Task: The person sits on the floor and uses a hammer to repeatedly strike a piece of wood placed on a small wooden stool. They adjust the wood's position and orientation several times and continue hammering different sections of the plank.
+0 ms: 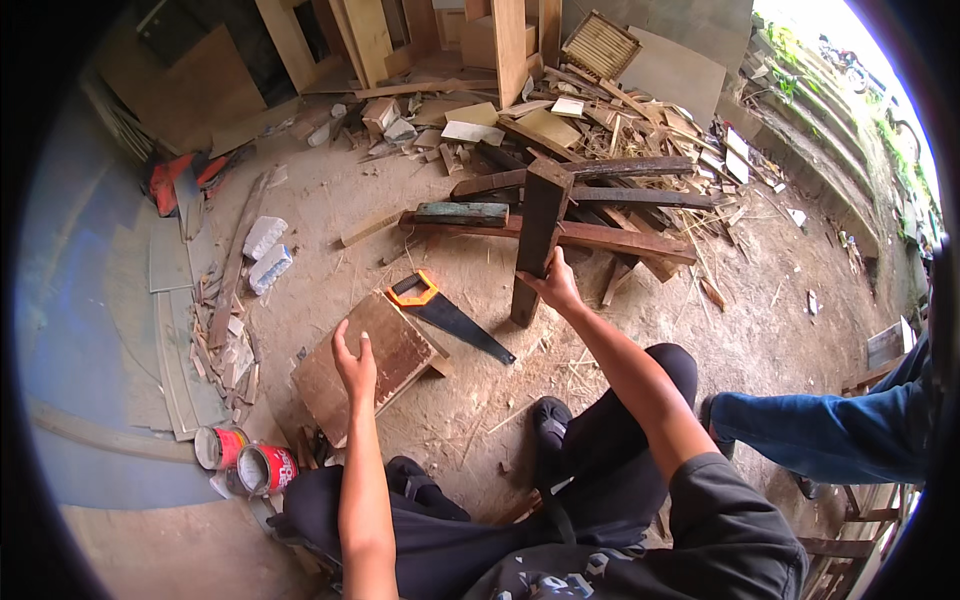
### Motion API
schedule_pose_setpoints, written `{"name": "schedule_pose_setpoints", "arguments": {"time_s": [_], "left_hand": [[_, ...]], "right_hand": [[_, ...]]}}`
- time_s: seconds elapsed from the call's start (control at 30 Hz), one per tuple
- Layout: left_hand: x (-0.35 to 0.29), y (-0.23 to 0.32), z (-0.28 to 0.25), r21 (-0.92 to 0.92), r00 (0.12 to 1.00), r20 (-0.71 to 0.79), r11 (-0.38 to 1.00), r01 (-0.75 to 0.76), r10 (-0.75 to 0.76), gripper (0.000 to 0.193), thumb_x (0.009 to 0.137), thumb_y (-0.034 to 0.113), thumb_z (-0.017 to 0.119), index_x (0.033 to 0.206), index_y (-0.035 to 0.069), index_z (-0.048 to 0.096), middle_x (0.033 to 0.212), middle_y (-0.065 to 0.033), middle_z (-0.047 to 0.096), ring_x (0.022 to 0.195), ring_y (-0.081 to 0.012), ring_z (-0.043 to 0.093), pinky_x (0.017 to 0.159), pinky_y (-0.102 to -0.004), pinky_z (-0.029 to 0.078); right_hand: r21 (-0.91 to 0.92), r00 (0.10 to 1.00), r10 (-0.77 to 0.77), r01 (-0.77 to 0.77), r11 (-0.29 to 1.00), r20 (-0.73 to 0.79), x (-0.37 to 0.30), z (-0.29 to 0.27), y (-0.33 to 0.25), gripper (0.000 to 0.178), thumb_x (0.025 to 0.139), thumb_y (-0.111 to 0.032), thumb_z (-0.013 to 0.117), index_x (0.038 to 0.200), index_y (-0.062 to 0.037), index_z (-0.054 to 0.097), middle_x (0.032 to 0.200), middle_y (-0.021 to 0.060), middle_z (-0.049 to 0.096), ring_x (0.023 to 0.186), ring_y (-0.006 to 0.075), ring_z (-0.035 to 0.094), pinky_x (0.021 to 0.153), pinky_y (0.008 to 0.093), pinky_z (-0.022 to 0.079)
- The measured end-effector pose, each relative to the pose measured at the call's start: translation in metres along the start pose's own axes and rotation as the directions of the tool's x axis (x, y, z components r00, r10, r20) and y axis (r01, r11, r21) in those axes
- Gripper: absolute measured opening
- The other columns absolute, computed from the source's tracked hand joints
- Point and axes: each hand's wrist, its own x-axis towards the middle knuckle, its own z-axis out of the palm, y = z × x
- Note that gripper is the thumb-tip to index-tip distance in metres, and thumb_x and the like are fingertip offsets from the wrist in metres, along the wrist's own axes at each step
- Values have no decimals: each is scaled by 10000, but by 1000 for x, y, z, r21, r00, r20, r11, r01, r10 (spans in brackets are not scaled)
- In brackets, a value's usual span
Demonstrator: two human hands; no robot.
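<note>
My right hand grips a dark wooden beam partway down its length, its lower end close to the ground. Fingers spread, my left hand holds nothing and hovers over a worn brown wooden block or stool; I cannot tell whether it touches the top. Between the two hands a handsaw with an orange and black handle lies flat on the dirt floor, its handle beside the wooden block.
Long timbers and a scrap wood heap lie ahead. Two red paint cans and white blocks are at left. Another person's leg in blue jeans is at right. Boards stand at the back.
</note>
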Motion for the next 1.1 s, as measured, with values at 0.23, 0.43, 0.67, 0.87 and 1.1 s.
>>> {"name": "schedule_pose_setpoints", "arguments": {"time_s": [0.23,0.43,0.67,0.87,1.1], "left_hand": [[-50,77,-25,-87,982,186,996,-7,23,603,920,343,713,1368,-8,514,1399,-201,539,1334,-308,480,1124,-402,356],[-60,104,-57,-221,958,281,967,123,-57,582,945,339,692,1371,-16,514,1392,-177,554,1331,-270,492,1122,-372,362],[-71,129,-72,-523,893,407,753,400,-191,625,1008,421,582,1432,-21,461,1469,-171,489,1401,-233,411,1174,-350,279],[-73,136,-93,-561,910,414,788,255,0,544,973,441,637,1279,-4,573,1194,-55,626,1083,-159,570,961,-310,445],[-131,59,-118,-443,918,238,806,392,-316,420,892,394,745,1084,29,663,989,-27,670,910,-137,594,832,-292,470]], "right_hand": [[116,993,38,-25,993,-113,-24,8,-3,492,769,-194,878,1043,-29,504,882,106,682,802,164,661,700,322,537],[448,964,-140,25,894,226,-31,8,-67,431,806,-177,852,1105,-37,574,950,46,689,904,138,650,796,306,539],[572,461,-351,-544,614,815,-76,59,-123,357,918,-209,737,1228,-60,641,1165,29,689,1094,150,624,1003,369,475],[337,36,-497,-776,532,867,-140,111,-168,362,986,-313,643,1290,-121,608,1187,-26,656,1135,129,594,1002,367,465],[180,-111,-284,-547,818,952,-160,148,-137,540,949,-383,683,1338,-26,573,1284,52,627,1210,181,576,1032,357,459]]}}
